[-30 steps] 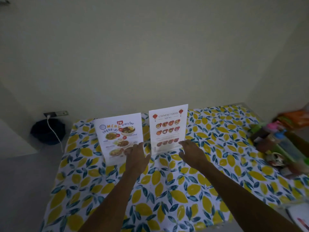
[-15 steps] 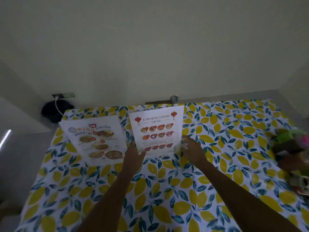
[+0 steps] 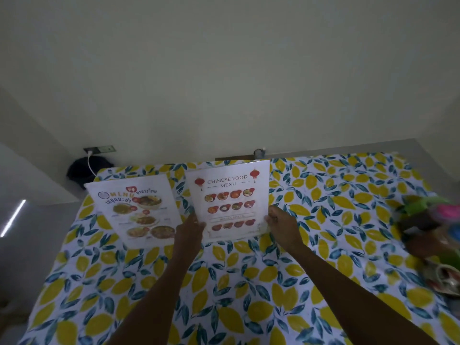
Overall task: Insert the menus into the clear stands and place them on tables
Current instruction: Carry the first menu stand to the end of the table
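Lemon-print cloth covered the table (image 3: 249, 282), where the Chinese food menu (image 3: 230, 202) stood upright in its stand beside the Thai menu (image 3: 139, 210). Left hand (image 3: 190, 229) and right hand (image 3: 282, 226) flanked it, fingers clamped on its lower side edges.

On the table (image 3: 249, 295), the Thai menu (image 3: 139, 210) stands just left of the Chinese menu (image 3: 230, 202), with clutter (image 3: 433, 235) at the right edge.

Two bare forearms enter from about six o'clock. The left hand (image 3: 190, 229) and right hand (image 3: 282, 226) wear no gloves, rings or watch; no sleeve shows on either arm.
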Tool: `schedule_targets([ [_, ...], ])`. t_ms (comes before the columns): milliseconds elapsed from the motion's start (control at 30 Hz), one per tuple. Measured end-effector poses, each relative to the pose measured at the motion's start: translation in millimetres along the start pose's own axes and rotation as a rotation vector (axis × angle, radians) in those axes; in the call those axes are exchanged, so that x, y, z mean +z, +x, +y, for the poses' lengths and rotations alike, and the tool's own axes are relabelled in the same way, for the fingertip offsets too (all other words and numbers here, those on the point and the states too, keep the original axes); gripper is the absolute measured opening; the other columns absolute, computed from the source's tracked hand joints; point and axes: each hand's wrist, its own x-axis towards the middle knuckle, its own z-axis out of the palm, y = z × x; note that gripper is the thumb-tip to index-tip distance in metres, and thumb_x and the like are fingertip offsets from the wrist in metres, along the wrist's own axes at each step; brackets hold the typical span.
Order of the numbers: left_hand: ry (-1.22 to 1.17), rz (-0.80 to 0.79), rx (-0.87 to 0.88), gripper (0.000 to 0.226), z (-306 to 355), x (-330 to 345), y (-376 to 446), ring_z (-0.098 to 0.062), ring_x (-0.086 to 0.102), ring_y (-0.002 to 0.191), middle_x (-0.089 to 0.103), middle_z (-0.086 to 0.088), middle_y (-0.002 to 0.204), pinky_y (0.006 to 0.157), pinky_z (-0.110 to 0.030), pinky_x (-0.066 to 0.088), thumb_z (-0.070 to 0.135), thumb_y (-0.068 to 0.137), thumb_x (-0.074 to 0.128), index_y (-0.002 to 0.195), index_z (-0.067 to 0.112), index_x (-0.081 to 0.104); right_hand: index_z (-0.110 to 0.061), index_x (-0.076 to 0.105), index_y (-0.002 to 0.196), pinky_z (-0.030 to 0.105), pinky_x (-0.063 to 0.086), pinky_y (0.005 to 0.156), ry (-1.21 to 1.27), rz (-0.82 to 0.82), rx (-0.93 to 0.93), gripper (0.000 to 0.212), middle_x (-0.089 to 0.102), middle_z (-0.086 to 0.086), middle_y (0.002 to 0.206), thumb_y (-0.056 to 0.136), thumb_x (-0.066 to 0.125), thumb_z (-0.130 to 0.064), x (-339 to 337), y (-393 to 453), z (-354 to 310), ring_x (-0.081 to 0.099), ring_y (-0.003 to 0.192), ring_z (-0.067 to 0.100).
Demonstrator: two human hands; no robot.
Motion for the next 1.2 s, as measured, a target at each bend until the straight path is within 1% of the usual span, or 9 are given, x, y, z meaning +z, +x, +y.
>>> schedule_targets([
  [133, -0.003, -0.015, 0.106, 0.029, 17, -6, -9, -0.027, 0.065, 0.085, 0.070, -0.014, 0.098, 0.074, -0.036, 0.051, 0.030, 0.094, 0.054, 0.104, 0.004, 0.061, -0.009, 0.062, 0.103, 0.036, 0.055, 0.072, -0.019, 0.086, -0.036, 0.011, 0.071, -0.002, 0.087, 0.094, 0.058, -0.015, -30, -23, -2, 0.065, 0.082, 0.021],
  [200, -0.021, -0.054, 0.185, 0.036, 28, -5, -11, -0.027, 0.067, 0.088, 0.071, -0.012, 0.100, 0.078, -0.039, 0.055, 0.039, 0.091, 0.048, 0.106, 0.009, 0.062, -0.011, 0.062, 0.103, 0.038, 0.057, 0.071, -0.026, 0.111, -0.061, 0.011, 0.070, -0.004, 0.088, 0.095, 0.058, -0.018, -49, -34, 0, 0.066, 0.082, 0.020],
  [333, -0.086, -0.107, 0.269, 0.022, 57, -2, -15, -0.025, 0.069, 0.092, 0.073, -0.007, 0.106, 0.082, -0.044, 0.056, 0.023, 0.093, 0.058, 0.111, 0.013, 0.064, -0.016, 0.063, 0.115, 0.041, 0.060, 0.075, -0.043, 0.163, -0.048, 0.021, 0.074, 0.007, 0.106, 0.096, 0.057, -0.023, -91, -54, 1, 0.071, 0.087, 0.021],
  [467, -0.105, -0.147, 0.410, 0.023, 104, 7, -24, -0.021, 0.067, 0.095, 0.072, -0.006, 0.110, 0.079, -0.029, 0.050, 0.015, 0.093, 0.059, 0.115, 0.013, 0.066, -0.018, 0.064, 0.108, 0.045, 0.060, 0.073, -0.063, 0.247, 0.012, 0.016, 0.075, 0.007, 0.098, 0.095, 0.058, -0.026, -137, -69, 8, 0.071, 0.081, 0.021],
  [700, -0.121, -0.212, 0.586, 0.024, 191, 47, -28, -0.019, 0.068, 0.094, 0.073, -0.007, 0.110, 0.075, -0.025, 0.048, 0.015, 0.093, 0.061, 0.117, 0.013, 0.066, -0.018, 0.063, 0.110, 0.041, 0.058, 0.075, -0.097, 0.356, 0.088, 0.017, 0.074, 0.008, 0.101, 0.094, 0.058, -0.020, -226, -78, 32, 0.070, 0.087, 0.023],
  [800, -0.128, -0.225, 0.608, 0.018, 232, 72, -19, -0.021, 0.069, 0.088, 0.074, -0.007, 0.103, 0.077, -0.037, 0.057, 0.019, 0.092, 0.062, 0.108, 0.014, 0.066, -0.016, 0.062, 0.103, 0.046, 0.059, 0.073, -0.110, 0.399, 0.159, 0.011, 0.073, 0.011, 0.099, 0.094, 0.057, -0.019, -263, -66, 49, 0.070, 0.081, 0.026],
  [967, -0.098, -0.171, 0.646, 0.014, 311, 117, -1, -0.021, 0.062, 0.072, 0.063, -0.006, 0.078, 0.064, -0.028, 0.044, 0.017, 0.090, 0.065, 0.082, 0.008, 0.058, -0.009, 0.065, 0.090, 0.041, 0.055, 0.079, -0.265, 0.474, 0.160, 0.010, 0.074, 0.012, 0.091, 0.088, 0.058, -0.015, -340, -23, 80, 0.068, 0.083, 0.032],
  [1100, -0.095, -0.174, 0.639, 0.017, 361, 167, 32, -0.026, 0.070, 0.081, 0.075, -0.012, 0.093, 0.069, -0.035, 0.057, 0.021, 0.090, 0.065, 0.096, 0.005, 0.064, -0.005, 0.063, 0.086, 0.049, 0.058, 0.074, -0.252, 0.442, 0.111, 0.007, 0.073, 0.015, 0.086, 0.086, 0.062, -0.012, -400, 42, 129, 0.070, 0.076, 0.033],
  [1200, -0.050, -0.149, 0.607, 0.021, 401, 211, 54, -0.021, 0.067, 0.070, 0.074, -0.014, 0.089, 0.063, -0.031, 0.053, 0.023, 0.090, 0.064, 0.093, 0.002, 0.065, -0.005, 0.062, 0.084, 0.050, 0.058, 0.072, -0.239, 0.399, 0.111, 0.009, 0.073, 0.014, 0.083, 0.085, 0.064, -0.014, -434, 89, 175, 0.070, 0.073, 0.033],
])
